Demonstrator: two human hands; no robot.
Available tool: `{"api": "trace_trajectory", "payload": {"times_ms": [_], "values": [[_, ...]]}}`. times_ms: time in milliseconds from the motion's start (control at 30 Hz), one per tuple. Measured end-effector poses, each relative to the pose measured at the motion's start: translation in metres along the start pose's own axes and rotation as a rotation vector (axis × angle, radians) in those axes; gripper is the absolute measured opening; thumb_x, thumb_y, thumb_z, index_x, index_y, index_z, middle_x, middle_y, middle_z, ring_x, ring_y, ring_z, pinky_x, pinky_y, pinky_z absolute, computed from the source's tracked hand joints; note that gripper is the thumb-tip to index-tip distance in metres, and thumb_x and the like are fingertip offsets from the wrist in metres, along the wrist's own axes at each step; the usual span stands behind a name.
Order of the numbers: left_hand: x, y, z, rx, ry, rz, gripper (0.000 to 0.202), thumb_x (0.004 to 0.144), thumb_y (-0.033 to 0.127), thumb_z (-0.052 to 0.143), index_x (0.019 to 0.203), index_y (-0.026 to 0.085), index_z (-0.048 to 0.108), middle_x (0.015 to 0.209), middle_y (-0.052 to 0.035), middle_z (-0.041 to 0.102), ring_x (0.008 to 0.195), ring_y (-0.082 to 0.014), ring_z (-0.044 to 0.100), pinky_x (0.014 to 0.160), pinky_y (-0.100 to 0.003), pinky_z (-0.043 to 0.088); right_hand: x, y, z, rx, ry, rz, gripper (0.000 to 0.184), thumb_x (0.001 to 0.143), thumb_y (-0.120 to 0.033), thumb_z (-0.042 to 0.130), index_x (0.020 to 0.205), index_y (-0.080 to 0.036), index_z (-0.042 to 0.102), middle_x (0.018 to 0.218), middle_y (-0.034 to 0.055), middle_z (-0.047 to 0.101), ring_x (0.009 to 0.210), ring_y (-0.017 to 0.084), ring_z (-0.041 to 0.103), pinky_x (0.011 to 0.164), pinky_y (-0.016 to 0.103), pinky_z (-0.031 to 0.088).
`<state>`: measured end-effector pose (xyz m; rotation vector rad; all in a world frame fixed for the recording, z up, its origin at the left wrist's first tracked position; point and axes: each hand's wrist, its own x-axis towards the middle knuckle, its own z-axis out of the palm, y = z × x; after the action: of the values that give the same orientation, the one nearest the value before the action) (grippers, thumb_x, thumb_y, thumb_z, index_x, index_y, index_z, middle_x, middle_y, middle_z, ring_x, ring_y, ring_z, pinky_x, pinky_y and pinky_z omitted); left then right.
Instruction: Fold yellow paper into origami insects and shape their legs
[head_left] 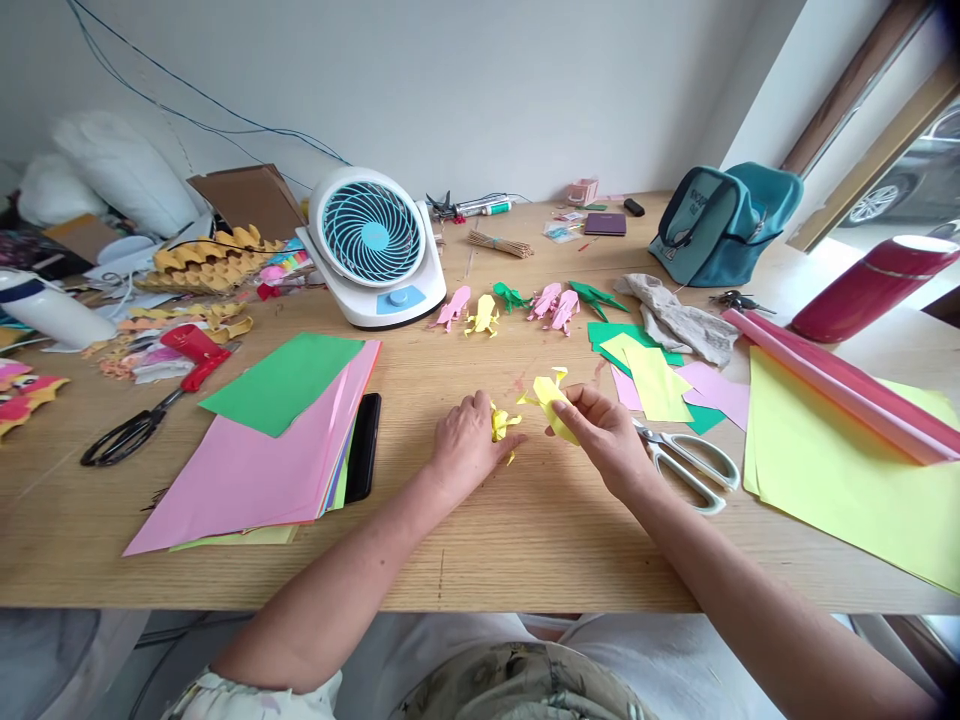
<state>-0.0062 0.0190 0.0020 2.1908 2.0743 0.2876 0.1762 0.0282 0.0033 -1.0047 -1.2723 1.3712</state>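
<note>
Between the thumb and fingers of my right hand [604, 425] is a yellow folded paper frog [553, 400], raised a little above the table, its thin legs sticking out. A second, smaller-looking yellow paper frog [502, 424] is in my left hand [472, 437], low at the tabletop and partly covered by my fingers. Farther back stand more folded frogs: a yellow one [483, 316], a pink one [454, 308], a green one [510, 296], a pink pair [555, 304] and another green one [595, 298]. Scissors [694, 465] with pale handles lie beside my right wrist, blades partly hidden.
At left lie stacked coloured sheets [262, 470], a black phone [364, 447], a red glue gun [196, 358] and black-handled scissors [124, 430]. A white fan [375, 245] stands behind. Cut paper pieces [652, 380], a grey cloth [679, 315], yellow sheets [840, 480] and a red flask [870, 290] are right.
</note>
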Motion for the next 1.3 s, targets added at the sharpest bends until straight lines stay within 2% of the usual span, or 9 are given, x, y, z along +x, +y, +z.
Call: {"api": "trace_trajectory", "payload": {"times_ms": [200, 400, 467, 567, 667, 800, 933, 1100, 1300], "values": [[0.005, -0.005, 0.008, -0.060, 0.080, 0.116, 0.033, 0.084, 0.028, 0.065, 0.111, 0.018, 0.049, 0.105, -0.0108, 0.064, 0.102, -0.0264, 0.061, 0.087, -0.038, 0.048, 0.000, 0.001, 0.001, 0.001, -0.007, -0.010, 0.040, 0.074, -0.056, 0.074, 0.082, -0.019, 0.063, 0.077, 0.0001, 0.061, 0.068, 0.014, 0.061, 0.066, 0.028, 0.048], [0.011, -0.014, 0.005, -0.200, 0.119, 0.141, 0.041, 0.081, 0.016, 0.064, 0.119, 0.019, 0.051, 0.101, -0.0074, 0.067, 0.094, -0.0235, 0.063, 0.084, -0.037, 0.049, 0.000, -0.003, 0.002, 0.008, -0.003, -0.014, 0.041, 0.073, -0.058, 0.074, 0.081, -0.019, 0.063, 0.077, 0.0002, 0.061, 0.067, 0.014, 0.060, 0.066, 0.028, 0.047], [0.016, -0.021, -0.001, -0.422, 0.163, 0.076, 0.047, 0.080, 0.017, 0.066, 0.124, 0.021, 0.051, 0.095, -0.0051, 0.068, 0.089, -0.0207, 0.064, 0.082, -0.035, 0.049, -0.001, -0.005, 0.001, 0.018, 0.015, -0.009, 0.040, 0.074, -0.057, 0.073, 0.082, -0.019, 0.063, 0.076, 0.0000, 0.061, 0.067, 0.014, 0.060, 0.065, 0.028, 0.046], [0.024, -0.030, -0.014, -1.002, 0.144, -0.045, 0.047, 0.079, 0.030, 0.070, 0.122, 0.019, 0.053, 0.090, -0.0036, 0.068, 0.079, -0.0159, 0.064, 0.073, -0.029, 0.050, -0.003, -0.005, 0.001, 0.027, 0.008, 0.009, 0.038, 0.078, -0.056, 0.070, 0.082, -0.019, 0.062, 0.072, 0.0000, 0.061, 0.065, 0.014, 0.057, 0.061, 0.027, 0.042], [0.026, -0.032, -0.026, -1.542, -0.014, -0.136, 0.048, 0.077, 0.037, 0.074, 0.117, 0.019, 0.057, 0.093, -0.0046, 0.071, 0.079, -0.0136, 0.065, 0.069, -0.025, 0.049, -0.004, 0.002, 0.003, 0.019, -0.073, 0.070, 0.039, 0.081, -0.058, 0.066, 0.078, -0.019, 0.061, 0.066, 0.0000, 0.062, 0.058, 0.012, 0.050, 0.056, 0.026, 0.034], [0.023, -0.027, -0.027, -1.898, -0.144, -0.158, 0.035, 0.075, 0.032, 0.078, 0.104, 0.019, 0.063, 0.099, -0.0038, 0.072, 0.085, -0.0132, 0.067, 0.079, -0.028, 0.053, -0.007, 0.007, 0.010, 0.067, -0.188, 0.165, 0.043, 0.078, -0.060, 0.068, 0.071, -0.019, 0.060, 0.063, 0.0002, 0.061, 0.057, 0.013, 0.049, 0.056, 0.027, 0.032], [0.021, -0.022, -0.022, -1.998, -0.171, -0.149, 0.031, 0.077, 0.028, 0.078, 0.104, 0.020, 0.064, 0.103, -0.0022, 0.071, 0.092, -0.0131, 0.068, 0.088, -0.029, 0.053, -0.011, 0.004, 0.016, 0.102, -0.224, 0.216, 0.046, 0.076, -0.063, 0.069, 0.071, -0.019, 0.061, 0.062, -0.0004, 0.060, 0.056, 0.012, 0.048, 0.055, 0.026, 0.030], [0.019, -0.018, -0.023, -1.954, -0.153, -0.018, 0.049, 0.074, 0.027, 0.081, 0.118, 0.024, 0.059, 0.100, 0.0003, 0.071, 0.099, -0.0146, 0.067, 0.093, -0.031, 0.052, -0.013, 0.002, 0.017, 0.115, -0.196, 0.219, 0.045, 0.074, -0.062, 0.071, 0.072, -0.018, 0.061, 0.063, -0.0003, 0.062, 0.056, 0.012, 0.050, 0.055, 0.026, 0.032], [0.017, -0.016, -0.026, -1.874, -0.144, 0.042, 0.063, 0.074, 0.031, 0.080, 0.130, 0.026, 0.052, 0.104, -0.0017, 0.071, 0.102, -0.0170, 0.067, 0.097, -0.033, 0.050, -0.012, 0.000, 0.014, 0.114, -0.141, 0.202, 0.041, 0.075, -0.058, 0.072, 0.069, -0.019, 0.060, 0.061, -0.0004, 0.061, 0.056, 0.012, 0.050, 0.056, 0.026, 0.034]]}}
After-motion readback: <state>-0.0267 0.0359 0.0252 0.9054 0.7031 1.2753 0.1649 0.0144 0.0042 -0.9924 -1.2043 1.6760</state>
